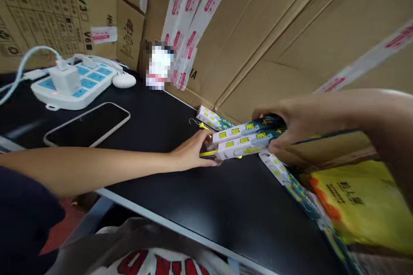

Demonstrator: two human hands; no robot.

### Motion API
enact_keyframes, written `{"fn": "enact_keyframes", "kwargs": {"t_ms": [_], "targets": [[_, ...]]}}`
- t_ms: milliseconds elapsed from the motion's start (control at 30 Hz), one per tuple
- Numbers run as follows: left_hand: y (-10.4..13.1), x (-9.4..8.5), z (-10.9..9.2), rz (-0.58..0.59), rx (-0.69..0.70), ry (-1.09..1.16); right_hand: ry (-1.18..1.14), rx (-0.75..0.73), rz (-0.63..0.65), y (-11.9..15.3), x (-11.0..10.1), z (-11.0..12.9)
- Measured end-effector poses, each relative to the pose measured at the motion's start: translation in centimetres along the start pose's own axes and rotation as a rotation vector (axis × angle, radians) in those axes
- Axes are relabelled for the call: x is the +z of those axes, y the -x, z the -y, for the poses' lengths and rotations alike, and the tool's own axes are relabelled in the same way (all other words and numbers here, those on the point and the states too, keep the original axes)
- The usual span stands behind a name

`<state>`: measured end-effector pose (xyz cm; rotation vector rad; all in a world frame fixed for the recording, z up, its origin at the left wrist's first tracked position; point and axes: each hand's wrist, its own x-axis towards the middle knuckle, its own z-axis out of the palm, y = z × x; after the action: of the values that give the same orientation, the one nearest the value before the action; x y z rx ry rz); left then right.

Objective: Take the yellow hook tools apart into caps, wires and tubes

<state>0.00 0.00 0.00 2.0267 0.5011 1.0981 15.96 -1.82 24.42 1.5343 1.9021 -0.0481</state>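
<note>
- Seeing grey fabric [129, 234] with red lettering on the near side of two long printed boxes [243, 139].
- Gripping both boxes side by side, near their dark ends, with the right hand [292, 116], holding them over the black tabletop [200, 210].
- Curving the left hand [190, 150] around a yellow rod [208, 154] at the boxes' white ends; not being able to say whether firmly gripping it.
- Having printed cartons [284, 176] lying right of the boxes, with a yellow plastic bag [351, 202] farther right.
- Seeing a smartphone [88, 124] lying left of the boxes, dark screen up.
- Spotting a yellow-handled metal hook [204, 126] just beyond the boxes' white ends, beside more cartons.
- Finding a power strip [106, 88] far left beyond the boxes, carrying a plugged-in white charger [66, 79], with a white oval case [124, 80] alongside.
- Facing taped cardboard panels [258, 38] behind the boxes.
</note>
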Motion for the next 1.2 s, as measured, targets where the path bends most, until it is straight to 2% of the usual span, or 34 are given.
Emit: {"fn": "enact_keyframes", "kwargs": {"t_ms": [133,233,367,500,700,800,867,967,1067,1133,1200], "targets": [[0.2,-0.2,-0.2,-0.022,0.042,0.016,-0.115,-0.065,0.004,0.7,3.1,-2.2],[0.1,-0.1,-0.2,0.036,0.007,0.037,-0.156,-0.080,0.000,1.2,4.4,-2.9],[-0.8,0.1,0.1,0.051,-0.146,0.237,-0.143,-0.069,-0.047,1.3,4.5,-2.8],[-1.7,0.1,0.4,0.139,-0.329,0.399,-0.106,-0.118,-0.086,0.5,4.0,-2.3],[-1.9,-0.8,0.5,0.225,-0.369,0.441,-0.143,-0.151,-0.126,0.2,4.3,-2.1],[-2.0,-1.1,0.3,0.299,-0.363,0.663,-0.224,-0.138,-0.178,0.2,5.5,-2.7],[-2.1,-1.2,0.2,0.298,-0.403,0.783,-0.285,-0.164,-0.201,0.0,6.8,-3.0],[-2.2,-0.9,0.3,0.156,-0.481,0.702,-0.336,-0.192,-0.260,-0.7,9.2,-3.0],[-2.3,-0.4,0.7,0.026,-0.487,0.573,-0.365,-0.194,-0.339,-1.2,11.5,-2.7],[-2.3,-0.3,0.9,0.040,-0.479,0.529,-0.389,-0.217,-0.374,-1.2,12.9,-2.7],[-2.2,-0.4,0.9,0.105,-0.427,0.464,-0.400,-0.227,-0.402,-1.2,14.0,-2.8]]}}
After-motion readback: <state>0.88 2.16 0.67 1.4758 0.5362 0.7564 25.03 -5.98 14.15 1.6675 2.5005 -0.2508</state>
